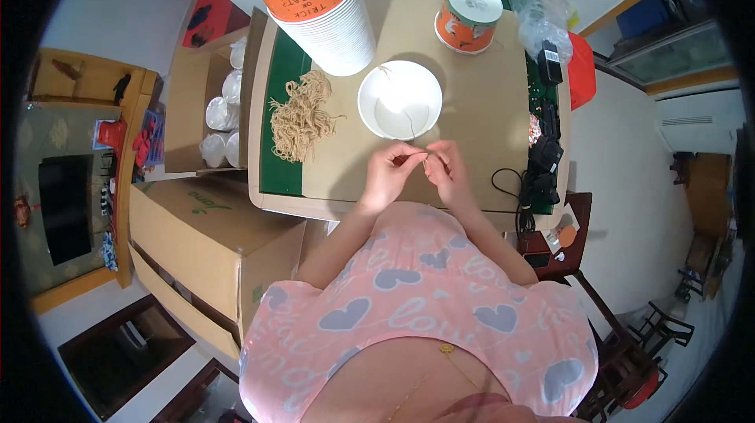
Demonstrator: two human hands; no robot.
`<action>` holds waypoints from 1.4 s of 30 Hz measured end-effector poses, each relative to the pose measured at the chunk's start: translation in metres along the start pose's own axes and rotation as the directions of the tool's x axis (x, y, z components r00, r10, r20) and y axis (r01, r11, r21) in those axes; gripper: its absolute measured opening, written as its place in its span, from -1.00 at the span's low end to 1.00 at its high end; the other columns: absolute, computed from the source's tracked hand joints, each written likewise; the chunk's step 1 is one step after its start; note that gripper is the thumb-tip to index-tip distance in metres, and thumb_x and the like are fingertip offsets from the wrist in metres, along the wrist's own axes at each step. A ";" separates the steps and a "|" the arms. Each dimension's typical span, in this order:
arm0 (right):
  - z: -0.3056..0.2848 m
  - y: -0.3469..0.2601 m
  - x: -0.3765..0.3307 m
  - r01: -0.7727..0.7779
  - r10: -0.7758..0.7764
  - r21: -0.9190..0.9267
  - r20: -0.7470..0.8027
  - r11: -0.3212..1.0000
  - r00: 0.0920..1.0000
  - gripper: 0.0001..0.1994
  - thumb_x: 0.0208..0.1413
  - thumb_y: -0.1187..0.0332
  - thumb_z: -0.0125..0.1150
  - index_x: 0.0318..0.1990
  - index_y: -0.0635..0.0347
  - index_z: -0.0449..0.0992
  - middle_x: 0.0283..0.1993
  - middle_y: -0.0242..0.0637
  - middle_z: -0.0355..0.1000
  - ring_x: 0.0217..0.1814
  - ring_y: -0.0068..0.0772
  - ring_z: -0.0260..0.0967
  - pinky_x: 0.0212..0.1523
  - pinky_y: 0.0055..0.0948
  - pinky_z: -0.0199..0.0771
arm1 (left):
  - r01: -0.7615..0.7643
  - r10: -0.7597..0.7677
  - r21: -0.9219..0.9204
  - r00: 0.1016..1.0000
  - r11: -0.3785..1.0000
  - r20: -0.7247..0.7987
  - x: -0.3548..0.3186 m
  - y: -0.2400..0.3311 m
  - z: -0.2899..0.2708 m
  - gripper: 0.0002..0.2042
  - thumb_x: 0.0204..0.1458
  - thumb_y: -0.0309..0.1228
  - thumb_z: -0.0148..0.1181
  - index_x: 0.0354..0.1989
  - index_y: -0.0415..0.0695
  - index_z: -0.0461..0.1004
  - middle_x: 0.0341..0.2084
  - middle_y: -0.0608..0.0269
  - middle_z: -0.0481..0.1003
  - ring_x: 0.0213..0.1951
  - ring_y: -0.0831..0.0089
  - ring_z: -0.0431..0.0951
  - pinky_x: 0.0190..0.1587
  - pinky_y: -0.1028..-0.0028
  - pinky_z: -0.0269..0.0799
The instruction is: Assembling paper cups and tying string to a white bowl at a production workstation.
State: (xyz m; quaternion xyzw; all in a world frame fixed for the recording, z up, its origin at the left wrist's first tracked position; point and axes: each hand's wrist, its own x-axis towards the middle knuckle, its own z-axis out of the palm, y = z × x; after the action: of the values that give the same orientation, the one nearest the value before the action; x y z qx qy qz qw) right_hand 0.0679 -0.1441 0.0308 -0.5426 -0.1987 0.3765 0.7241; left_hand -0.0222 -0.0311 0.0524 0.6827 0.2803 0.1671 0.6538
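Both hands, left hand point(387, 173) and right hand point(444, 169), pinch a thin string point(410, 125) running from the white bowl point(399, 99). Risk, as I judge it: a hard tug tips the bowl or the string slips my fingertips.

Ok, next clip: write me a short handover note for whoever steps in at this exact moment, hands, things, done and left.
Left hand: fingers pinched on a thin string, over the table's near edge.
Right hand: pinching the same string close beside the left; the two hands nearly touch.
The string runs up to the white paper bucket lying open-side up just beyond the hands.
Bundle of tan strings lies to the left on the table. A tall stack of buckets stands at the far left; one orange-printed bucket stands upside down at the far middle.
Done: cannot tell. Left: the string is not yet let go.
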 end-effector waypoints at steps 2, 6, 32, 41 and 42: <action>0.001 -0.002 -0.006 0.128 -0.121 -0.363 0.043 0.923 0.992 -0.87 0.10 0.50 0.01 -0.19 0.20 0.29 -0.53 -0.48 0.25 -0.54 -0.73 0.10 -0.55 -0.67 0.08 | -0.056 0.059 0.125 0.998 0.991 -0.023 -0.003 -0.001 0.002 -0.94 -0.02 -0.55 0.16 -0.40 -0.26 0.44 -0.53 0.25 0.43 -0.49 0.54 0.40 -0.41 0.56 0.32; -0.003 0.000 -0.014 0.013 -0.023 -0.454 -0.015 0.891 1.000 -0.94 0.05 0.49 0.11 -0.31 0.20 0.38 -0.54 -0.52 0.27 -0.54 -0.74 0.10 -0.52 -0.68 0.12 | -0.223 0.247 0.406 0.969 0.886 -0.008 -0.005 -0.002 0.010 -0.85 -0.03 -0.49 0.15 -0.53 -0.26 0.32 -0.59 0.09 0.31 -0.59 0.20 0.33 -0.50 0.38 0.29; -0.006 0.020 0.062 0.181 -0.236 -0.356 -0.119 0.917 0.964 -0.88 0.00 0.49 0.16 -0.35 0.26 0.33 -0.31 -0.26 0.28 -0.33 -0.43 0.34 -0.32 -0.53 0.39 | 0.019 -0.027 0.188 0.999 0.982 0.044 0.072 -0.008 -0.022 -0.79 -0.09 -0.67 0.11 -0.23 -0.26 0.48 -0.48 0.28 0.49 -0.44 0.62 0.44 -0.35 0.60 0.39; -0.009 0.017 0.058 0.199 -0.280 -0.456 -0.115 0.867 0.953 -0.89 -0.02 0.49 0.17 -0.39 0.23 0.35 -0.33 -0.26 0.28 -0.31 -0.40 0.33 -0.33 -0.49 0.40 | 0.020 -0.052 0.246 0.991 0.969 0.121 0.069 -0.012 -0.019 -0.66 -0.07 -0.68 0.10 -0.06 -0.21 0.44 -0.40 0.28 0.51 -0.39 0.64 0.45 -0.32 0.63 0.38; -0.009 0.017 0.059 0.218 -0.306 -0.479 -0.114 0.850 0.945 -0.90 -0.03 0.48 0.17 -0.40 0.23 0.37 -0.34 -0.30 0.30 -0.28 -0.41 0.32 -0.35 -0.48 0.40 | 0.020 -0.051 0.227 0.989 0.974 0.135 0.069 -0.014 -0.019 -0.65 -0.07 -0.68 0.10 -0.04 -0.20 0.44 -0.40 0.28 0.51 -0.39 0.64 0.44 -0.32 0.63 0.38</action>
State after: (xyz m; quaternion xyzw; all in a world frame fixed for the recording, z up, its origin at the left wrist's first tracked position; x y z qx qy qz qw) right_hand 0.1060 -0.1033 0.0044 -0.6990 -0.2860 0.1636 0.6347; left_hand 0.0187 0.0251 0.0305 0.7573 0.2630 0.0741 0.5931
